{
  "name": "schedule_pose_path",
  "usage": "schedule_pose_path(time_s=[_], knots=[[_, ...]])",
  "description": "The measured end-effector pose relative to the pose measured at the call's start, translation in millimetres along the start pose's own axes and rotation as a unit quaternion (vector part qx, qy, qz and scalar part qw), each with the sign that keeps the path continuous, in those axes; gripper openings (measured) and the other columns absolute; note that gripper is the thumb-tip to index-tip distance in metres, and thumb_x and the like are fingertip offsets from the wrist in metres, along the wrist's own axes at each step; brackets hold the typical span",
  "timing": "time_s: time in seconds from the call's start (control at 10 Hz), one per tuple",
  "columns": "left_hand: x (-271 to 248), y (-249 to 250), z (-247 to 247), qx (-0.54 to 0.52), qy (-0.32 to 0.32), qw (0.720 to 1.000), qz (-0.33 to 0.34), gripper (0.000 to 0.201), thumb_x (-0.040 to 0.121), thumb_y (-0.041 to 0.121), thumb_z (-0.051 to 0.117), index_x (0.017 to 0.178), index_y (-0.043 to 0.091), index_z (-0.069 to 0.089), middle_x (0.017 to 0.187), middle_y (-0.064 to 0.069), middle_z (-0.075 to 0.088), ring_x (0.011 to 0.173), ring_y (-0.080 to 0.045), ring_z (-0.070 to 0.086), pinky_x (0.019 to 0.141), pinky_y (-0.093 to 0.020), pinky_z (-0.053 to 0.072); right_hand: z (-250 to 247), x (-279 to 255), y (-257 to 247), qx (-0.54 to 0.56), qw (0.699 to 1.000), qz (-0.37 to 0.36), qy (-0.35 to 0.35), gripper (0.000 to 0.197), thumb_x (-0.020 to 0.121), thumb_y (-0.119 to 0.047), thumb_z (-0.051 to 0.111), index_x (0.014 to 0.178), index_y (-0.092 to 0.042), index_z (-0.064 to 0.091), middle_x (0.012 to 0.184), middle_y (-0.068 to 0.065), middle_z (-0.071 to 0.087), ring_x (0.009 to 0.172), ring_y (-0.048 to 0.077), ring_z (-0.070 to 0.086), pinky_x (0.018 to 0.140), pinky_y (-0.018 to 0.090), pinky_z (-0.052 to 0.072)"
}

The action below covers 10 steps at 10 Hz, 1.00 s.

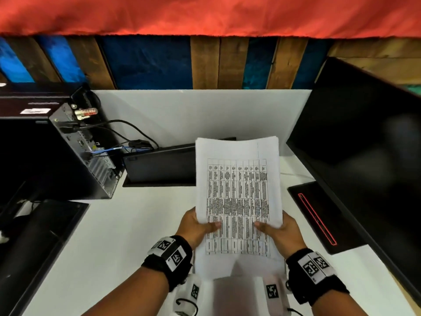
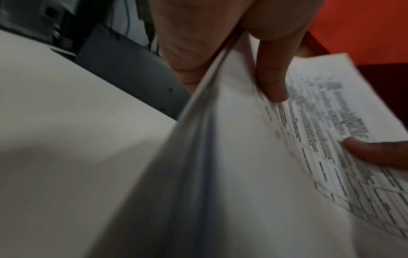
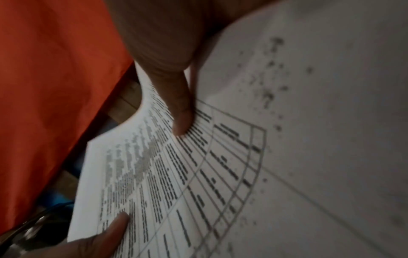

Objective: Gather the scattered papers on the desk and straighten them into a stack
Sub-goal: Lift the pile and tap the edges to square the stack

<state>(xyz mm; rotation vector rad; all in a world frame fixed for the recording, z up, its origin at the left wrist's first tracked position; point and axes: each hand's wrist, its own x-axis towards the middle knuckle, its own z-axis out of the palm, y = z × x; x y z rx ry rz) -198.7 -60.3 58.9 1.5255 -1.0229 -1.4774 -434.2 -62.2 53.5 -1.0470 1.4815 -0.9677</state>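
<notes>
A stack of white papers [image 1: 238, 195], its top sheet printed with a dense table, is held above the white desk [image 1: 127, 236] in the head view. My left hand [image 1: 200, 226] grips its left edge, thumb on the print. My right hand [image 1: 276, 231] grips the right edge the same way. The left wrist view shows the stack's layered edge [image 2: 198, 139] and my left hand's thumb [image 2: 273, 80] on the top sheet. In the right wrist view my right hand's thumb [image 3: 178, 108] presses on the printed sheet [image 3: 176, 174]. The fingers under the stack are hidden.
A black computer case [image 1: 68, 151] with cables lies at the left. A dark box [image 1: 159, 165] sits behind the papers. A black monitor [image 1: 364, 144] stands at the right, with a black pad [image 1: 323, 215] edged in red beneath it. Another dark screen [image 1: 36, 247] is at lower left.
</notes>
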Motion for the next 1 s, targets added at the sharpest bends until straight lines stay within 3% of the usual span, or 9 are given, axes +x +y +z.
schedule_pose_path(time_s=[0.1,0.2,0.3,0.4,0.5,0.6,0.7,0.8,1.0], knots=[[11.5,-29.8,24.8,0.067,-0.027,0.997,-0.027,0.072,0.070,0.029,0.082,0.131,0.017,0.047,0.132,-0.002,0.059,0.122,-0.017,0.056,0.105,-0.040,0.044,-25.0,1.3,29.7,-0.050,0.997,0.040,0.030,0.053,0.069,-0.012,0.083,0.116,-0.008,0.059,0.108,0.005,0.072,0.102,0.021,0.067,0.097,0.041,0.050],[21.8,-60.9,47.5,0.143,-0.057,0.986,-0.062,0.096,0.072,0.046,0.073,0.148,0.015,0.022,0.153,-0.003,0.031,0.139,-0.021,0.034,0.115,-0.044,0.029,-41.1,3.7,51.6,-0.126,0.988,0.082,0.046,0.049,0.067,-0.010,0.084,0.110,-0.007,0.061,0.100,0.007,0.072,0.096,0.026,0.068,0.091,0.043,0.054],[21.8,-68.1,66.3,0.193,-0.051,0.977,-0.075,0.051,0.090,0.025,0.060,0.130,0.002,0.038,0.137,-0.011,0.047,0.119,-0.023,0.048,0.101,-0.034,0.041,-52.4,7.3,59.3,-0.200,0.972,0.111,0.062,0.035,0.071,-0.007,0.081,0.097,-0.009,0.058,0.088,0.002,0.066,0.088,0.024,0.064,0.078,0.031,0.050],[24.6,-69.9,70.7,0.227,-0.060,0.970,-0.063,0.023,0.092,0.018,0.055,0.111,0.008,0.046,0.106,-0.004,0.056,0.096,-0.019,0.053,0.074,-0.023,0.046,-59.6,11.2,61.2,-0.246,0.956,0.143,0.067,0.038,0.067,-0.014,0.085,0.096,-0.011,0.059,0.093,0.006,0.068,0.088,0.025,0.065,0.079,0.033,0.053],[28.0,-70.2,67.0,0.240,-0.061,0.967,-0.055,0.018,0.090,0.014,0.056,0.106,0.012,0.049,0.100,-0.002,0.058,0.090,-0.017,0.055,0.071,-0.022,0.045,-65.1,17.4,63.5,-0.272,0.946,0.155,0.081,0.044,0.065,-0.020,0.087,0.099,-0.013,0.060,0.102,0.006,0.069,0.098,0.028,0.065,0.088,0.038,0.053],[27.5,-68.7,63.4,0.227,-0.046,0.971,-0.062,0.021,0.088,0.009,0.057,0.107,0.014,0.050,0.087,0.002,0.054,0.083,-0.016,0.055,0.069,-0.022,0.046,-67.6,18.6,63.6,-0.299,0.931,0.183,0.099,0.083,0.064,-0.029,0.088,0.132,-0.007,0.048,0.131,0.012,0.058,0.121,0.031,0.055,0.101,0.038,0.045],[22.2,-64.2,54.2,0.118,-0.055,0.984,-0.125,0.031,0.087,-0.002,0.052,0.114,0.013,0.048,0.084,-0.002,0.051,0.066,-0.017,0.053,0.054,-0.027,0.050,-71.8,18.7,68.2,-0.284,0.934,0.189,0.106,0.092,0.057,-0.038,0.089,0.134,-0.010,0.046,0.130,0.011,0.060,0.117,0.029,0.058,0.100,0.040,0.048],[20.1,-57.7,34.6,0.097,-0.057,0.986,-0.120,0.035,0.085,-0.001,0.056,0.115,0.015,0.051,0.093,-0.002,0.051,0.069,-0.018,0.053,0.051,-0.023,0.044,-76.0,15.9,61.7,-0.295,0.932,0.189,0.097,0.094,0.061,-0.049,0.084,0.136,-0.011,0.043,0.134,0.013,0.055,0.122,0.031,0.054,0.102,0.041,0.046],[5.3,-52.0,-48.2,0.168,-0.030,0.984,-0.056,0.027,0.080,-0.001,0.053,0.101,0.013,0.063,0.083,-0.003,0.062,0.060,-0.011,0.054,0.044,-0.014,0.040,-75.1,24.9,36.9,-0.313,0.931,0.158,0.103,0.087,0.074,-0.051,0.073,0.142,-0.010,0.038,0.141,0.014,0.048,0.129,0.032,0.047,0.107,0.040,0.039]])
